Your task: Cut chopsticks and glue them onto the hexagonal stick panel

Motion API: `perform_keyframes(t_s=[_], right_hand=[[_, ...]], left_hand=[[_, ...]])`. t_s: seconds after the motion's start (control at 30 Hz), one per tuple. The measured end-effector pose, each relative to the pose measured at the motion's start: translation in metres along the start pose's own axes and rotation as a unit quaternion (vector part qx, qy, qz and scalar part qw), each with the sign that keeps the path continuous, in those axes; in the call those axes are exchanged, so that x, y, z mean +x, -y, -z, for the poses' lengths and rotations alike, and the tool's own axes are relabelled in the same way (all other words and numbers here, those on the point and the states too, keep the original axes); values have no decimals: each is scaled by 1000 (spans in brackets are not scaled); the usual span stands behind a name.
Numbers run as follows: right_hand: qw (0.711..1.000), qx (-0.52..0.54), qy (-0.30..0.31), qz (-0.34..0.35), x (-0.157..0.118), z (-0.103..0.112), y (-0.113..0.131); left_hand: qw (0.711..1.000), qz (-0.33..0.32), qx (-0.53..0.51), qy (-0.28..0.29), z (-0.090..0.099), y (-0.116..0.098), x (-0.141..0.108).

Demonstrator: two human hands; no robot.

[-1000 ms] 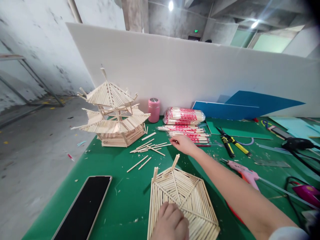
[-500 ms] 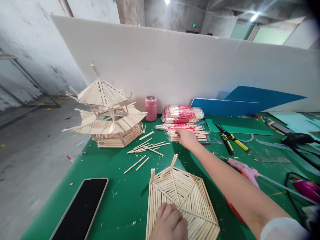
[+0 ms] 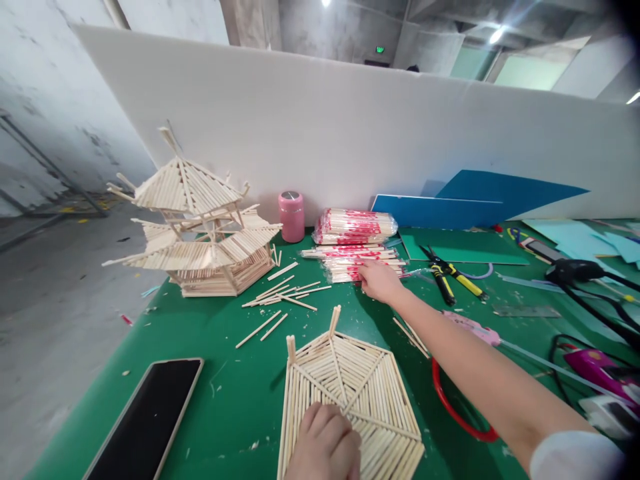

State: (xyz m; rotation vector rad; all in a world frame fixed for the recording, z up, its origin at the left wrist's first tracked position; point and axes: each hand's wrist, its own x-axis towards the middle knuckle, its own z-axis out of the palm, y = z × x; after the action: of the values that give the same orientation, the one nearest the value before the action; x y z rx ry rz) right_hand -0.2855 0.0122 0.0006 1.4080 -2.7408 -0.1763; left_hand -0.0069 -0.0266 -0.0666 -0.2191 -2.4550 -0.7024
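The left hand (image 3: pixel 327 440) lies on the hexagonal stick panel (image 3: pixel 370 400) at the table's near edge, fingers curled together; whether they grip a stick, I cannot tell. Two short stubs stand up from the panel's far left corners. The right hand (image 3: pixel 380 281) reaches past it, fingers bent at the near edge of the wrapped sticks (image 3: pixel 345 270); its fingertips are partly hidden, so whether they pinch anything I cannot tell.

The right forearm crosses above the table, covering part of a pink glue gun (image 3: pixel 473 327) and a red loop (image 3: pixel 453 415). Short loose sticks (image 3: pixel 285 293) lie beyond the panel, to its left, with a phone (image 3: pixel 145 420) nearer. Behind them stand a stick pagoda (image 3: pixel 200 233) and a pink jar (image 3: pixel 291 217). A larger bundle (image 3: pixel 356 228) sits behind the wrapped sticks; pliers (image 3: pixel 450 275) lie to their right.

The green table (image 3: pixel 240 427) is strewn with crumbs and scraps. A white partition (image 3: pixel 280 127) rises behind, blue boards (image 3: pixel 440 212) against it. Beyond are a stained wall (image 3: pixel 40 73), a littered concrete floor (image 3: pixel 65 320) and a lit lamp (image 3: pixel 497 35).
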Motion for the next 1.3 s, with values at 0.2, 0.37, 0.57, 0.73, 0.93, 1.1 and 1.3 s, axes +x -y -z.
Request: perform_keyframes(t_s=[0.2, 0.37, 0.57, 0.73, 0.93, 1.1, 1.3], right_hand=[[999, 7, 15, 37, 2, 4, -10], [999, 22, 14, 37, 6, 1, -11], [993, 96, -70, 4, -2, 21, -23], [945, 168, -267, -89, -28, 76, -56], [691, 649, -308, -73, -104, 106, -12], [550, 827, -74, -90, -161, 78, 58], [503, 849, -91, -131, -170, 56, 77]], left_hand=[[1000, 2, -3, -23, -2, -3, 3], [1000, 0, -11, 20, 6, -6, 7], [997, 21, -22, 68, 20, -15, 14], [993, 47, -42, 97, 32, -25, 19], [975, 147, -167, 27, 51, -45, 37], [833, 389, -392, 34, 60, -66, 61], [732, 469, -491, 43, 51, -79, 49]])
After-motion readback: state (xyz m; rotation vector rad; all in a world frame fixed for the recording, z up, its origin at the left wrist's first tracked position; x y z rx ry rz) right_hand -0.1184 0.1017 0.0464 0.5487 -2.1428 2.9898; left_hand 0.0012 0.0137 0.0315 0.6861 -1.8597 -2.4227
